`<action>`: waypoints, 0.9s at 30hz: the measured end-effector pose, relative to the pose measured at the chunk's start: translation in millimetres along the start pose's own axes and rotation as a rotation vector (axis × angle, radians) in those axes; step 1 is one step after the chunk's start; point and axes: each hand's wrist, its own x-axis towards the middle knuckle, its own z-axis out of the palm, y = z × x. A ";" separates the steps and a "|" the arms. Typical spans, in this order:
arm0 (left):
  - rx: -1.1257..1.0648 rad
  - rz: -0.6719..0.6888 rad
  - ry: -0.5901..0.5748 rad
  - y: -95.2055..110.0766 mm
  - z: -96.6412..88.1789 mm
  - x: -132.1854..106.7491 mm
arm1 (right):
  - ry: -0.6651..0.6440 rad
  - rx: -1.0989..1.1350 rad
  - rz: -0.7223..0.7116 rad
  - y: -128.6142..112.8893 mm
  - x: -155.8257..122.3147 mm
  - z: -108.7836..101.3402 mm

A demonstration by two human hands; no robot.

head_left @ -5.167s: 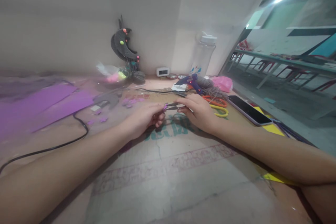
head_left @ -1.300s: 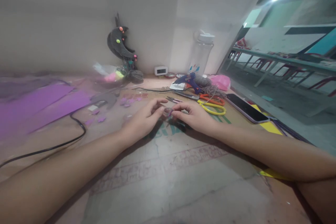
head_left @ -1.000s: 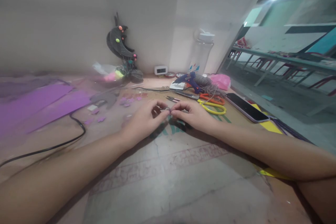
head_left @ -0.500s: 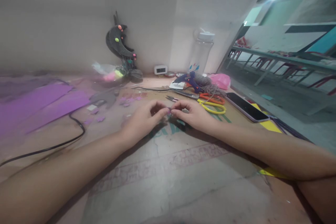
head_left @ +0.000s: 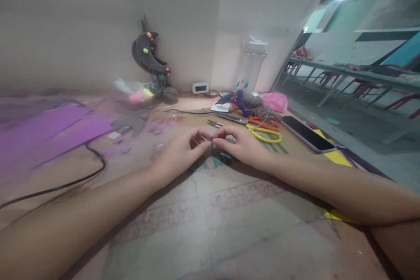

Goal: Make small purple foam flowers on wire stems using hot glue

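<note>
Between my fingertips is a small purple piece (head_left: 209,138), too small and blurred to make out its exact shape. My left hand (head_left: 183,148) pinches it from the left, thumb against forefinger. From the other side my right hand (head_left: 242,143) pinches at the same piece, and the two hands' fingertips meet around it. Both hands are a little above the table. Just beyond them lie small thread snips (head_left: 215,124) and scissors with orange and yellow handles (head_left: 267,133). Small purple cutouts (head_left: 124,149) lie to the left of my left hand.
Purple sheets (head_left: 59,127) and a black cable (head_left: 103,164) lie at left. Behind stand a dark crescent ornament (head_left: 142,52), a small clock (head_left: 200,88) and a clear bottle (head_left: 251,68). A blue glue gun (head_left: 241,101), grey yarn (head_left: 257,107) and a phone (head_left: 308,134) lie at right.
My fingers have shifted slightly around the purple piece, which shows a bit more between the fingertips. Both hands otherwise stay in the same place.
</note>
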 end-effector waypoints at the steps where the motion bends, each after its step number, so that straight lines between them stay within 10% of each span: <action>1: -0.031 -0.007 -0.010 -0.5 0.1 0.3 | 0.001 -0.001 0.000 0.1 0.0 0.0; 8: -0.207 -0.068 -0.070 -3.0 0.3 3.2 | 0.012 0.003 0.037 1.4 1.5 0.5; 18: 0.170 -0.001 0.243 3.0 -7.6 2.5 | -0.070 0.267 0.235 3.9 4.0 0.8; 27: 0.292 0.118 0.023 6.9 -3.0 1.0 | -0.068 0.350 0.237 8.3 4.8 1.4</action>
